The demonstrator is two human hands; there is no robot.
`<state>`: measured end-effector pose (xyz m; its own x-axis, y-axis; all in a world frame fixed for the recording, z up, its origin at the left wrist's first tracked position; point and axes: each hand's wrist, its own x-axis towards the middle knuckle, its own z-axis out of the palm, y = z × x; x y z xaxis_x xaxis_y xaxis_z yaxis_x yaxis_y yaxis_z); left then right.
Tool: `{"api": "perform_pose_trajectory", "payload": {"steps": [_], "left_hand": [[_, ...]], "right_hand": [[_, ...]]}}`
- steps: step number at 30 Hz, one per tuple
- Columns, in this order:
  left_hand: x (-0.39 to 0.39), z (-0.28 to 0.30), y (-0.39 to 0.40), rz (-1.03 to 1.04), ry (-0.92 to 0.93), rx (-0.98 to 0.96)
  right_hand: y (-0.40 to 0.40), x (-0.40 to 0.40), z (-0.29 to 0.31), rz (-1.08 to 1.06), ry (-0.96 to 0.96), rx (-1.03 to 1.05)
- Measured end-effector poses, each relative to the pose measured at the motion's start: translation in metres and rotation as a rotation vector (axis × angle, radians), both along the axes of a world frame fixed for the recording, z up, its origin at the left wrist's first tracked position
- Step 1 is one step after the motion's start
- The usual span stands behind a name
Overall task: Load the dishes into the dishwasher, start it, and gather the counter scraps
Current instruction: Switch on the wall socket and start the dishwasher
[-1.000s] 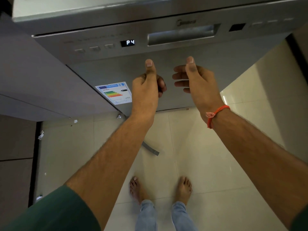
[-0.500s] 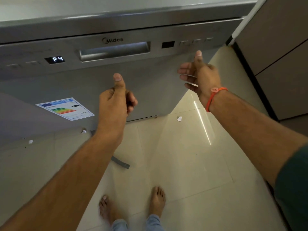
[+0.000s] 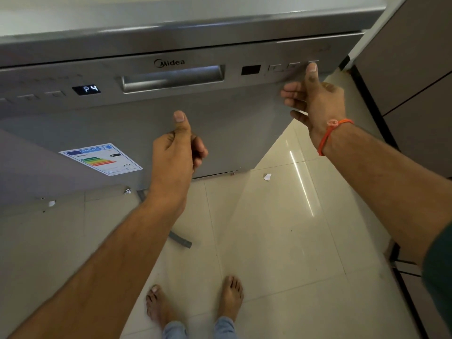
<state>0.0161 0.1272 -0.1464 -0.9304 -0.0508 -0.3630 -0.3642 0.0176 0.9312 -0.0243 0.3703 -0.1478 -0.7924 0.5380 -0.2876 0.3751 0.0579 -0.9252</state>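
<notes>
The silver dishwasher [image 3: 220, 118] stands in front of me with its door closed. Its left display [image 3: 86, 89] reads P4, and a recessed handle [image 3: 172, 78] sits in the middle of the panel. My right hand [image 3: 315, 104] is raised at the right end of the panel, thumb tip against the row of buttons [image 3: 291, 67], fingers spread and holding nothing. My left hand [image 3: 175, 152] hovers in front of the door below the handle, fingers curled in, thumb up, nothing in it.
An energy label [image 3: 101, 159] is stuck on the lower left of the door. A grey hose end [image 3: 182, 241] lies on the tiled floor. Small white scraps [image 3: 267, 176] lie by the dishwasher's base. Cabinet fronts [image 3: 411, 69] rise on the right. My bare feet [image 3: 230, 297] stand below.
My right hand has risen to the right-hand buttons, its thumb now on the panel. The view has swung right, and my left hand stays curled below the handle.
</notes>
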Motion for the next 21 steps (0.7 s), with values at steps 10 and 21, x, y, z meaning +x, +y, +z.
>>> {"api": "perform_pose_trajectory", "payload": {"steps": [10,21], "left_hand": [[-0.002,0.004,-0.004,-0.022,0.020,-0.002],[0.007,0.022,-0.023,-0.295,-0.039,-0.186]], "right_hand": [[0.005,0.002,0.014,0.026,-0.014,0.058],[-0.014,0.026,0.029,0.266,-0.110,0.342]]}}
